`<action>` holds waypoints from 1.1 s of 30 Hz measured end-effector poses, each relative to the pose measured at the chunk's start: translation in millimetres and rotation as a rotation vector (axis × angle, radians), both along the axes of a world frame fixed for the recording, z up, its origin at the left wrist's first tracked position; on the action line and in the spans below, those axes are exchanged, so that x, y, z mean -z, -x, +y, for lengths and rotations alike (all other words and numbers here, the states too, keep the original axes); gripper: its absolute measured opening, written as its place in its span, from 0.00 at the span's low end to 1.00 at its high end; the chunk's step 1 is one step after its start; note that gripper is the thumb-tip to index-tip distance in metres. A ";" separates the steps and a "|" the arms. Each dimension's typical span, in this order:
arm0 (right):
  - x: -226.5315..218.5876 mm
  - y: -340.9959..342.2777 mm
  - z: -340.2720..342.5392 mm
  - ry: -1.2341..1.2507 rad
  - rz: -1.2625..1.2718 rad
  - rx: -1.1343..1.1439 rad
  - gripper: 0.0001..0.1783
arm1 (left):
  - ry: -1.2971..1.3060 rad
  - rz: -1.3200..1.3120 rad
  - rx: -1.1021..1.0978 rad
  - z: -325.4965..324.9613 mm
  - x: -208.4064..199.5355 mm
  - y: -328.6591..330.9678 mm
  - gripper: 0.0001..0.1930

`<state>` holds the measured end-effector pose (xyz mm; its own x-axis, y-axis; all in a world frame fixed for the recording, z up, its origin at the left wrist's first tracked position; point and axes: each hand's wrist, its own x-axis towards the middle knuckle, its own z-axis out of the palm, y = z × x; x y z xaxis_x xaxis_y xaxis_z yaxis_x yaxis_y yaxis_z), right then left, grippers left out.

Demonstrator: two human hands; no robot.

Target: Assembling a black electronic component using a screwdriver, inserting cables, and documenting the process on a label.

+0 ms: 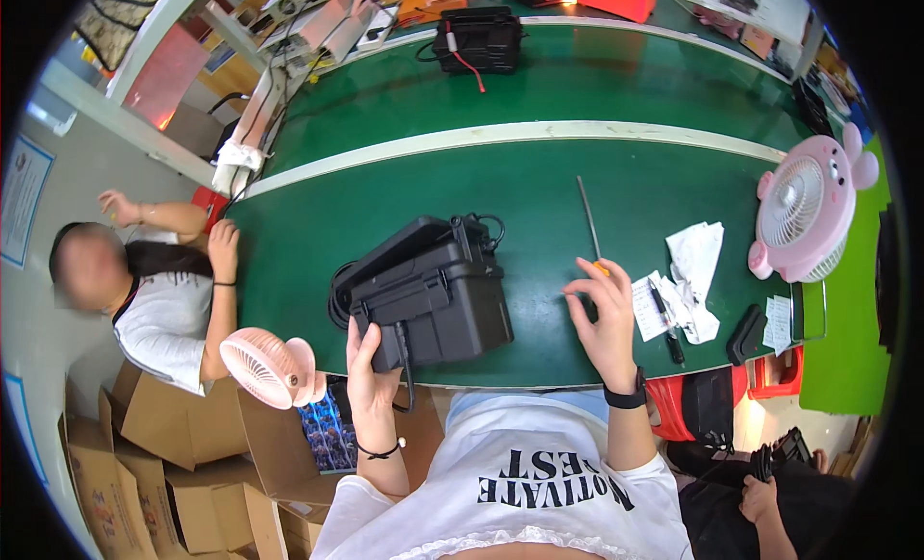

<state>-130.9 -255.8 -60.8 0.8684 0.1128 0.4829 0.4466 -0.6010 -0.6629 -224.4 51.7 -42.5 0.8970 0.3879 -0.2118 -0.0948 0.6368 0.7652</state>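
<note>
Black plastic forms the case on the near part of the green desk, left of the middle; its lid looks ajar. The person's left hand holds the near left corner, beside a cable that hangs down there, with part of its grip hidden. The right hand is fairly wide, thumb apart from the curved fingers, close by the orange handle of a screwdriver; whether they touch cannot be told. Best would be a firm left hold with the fingers clear of the lid and cable, and the right hand coming round the handle, not the shaft, away from the crumpled white paper to the right.
</note>
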 end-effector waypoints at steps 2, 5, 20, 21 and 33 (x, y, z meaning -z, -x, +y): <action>0.8 -1.3 -0.1 0.031 -0.012 0.010 0.09 | 0.039 0.084 -0.003 5.3 0.8 0.4 0.28; 4.1 -4.5 0.9 0.038 0.002 0.013 0.09 | 0.095 0.065 0.007 11.1 1.8 -1.2 0.27; 13.3 -0.5 -9.9 0.106 -0.008 0.054 0.09 | -0.190 -0.032 -0.281 -4.8 -2.2 -45.4 0.38; 14.4 -0.3 -11.2 0.109 -0.016 0.056 0.09 | -0.325 -0.050 -0.370 2.3 7.6 -58.0 0.41; 25.3 1.0 -22.4 0.013 0.006 0.004 0.10 | -0.321 0.203 -0.562 121.8 13.1 -133.0 0.46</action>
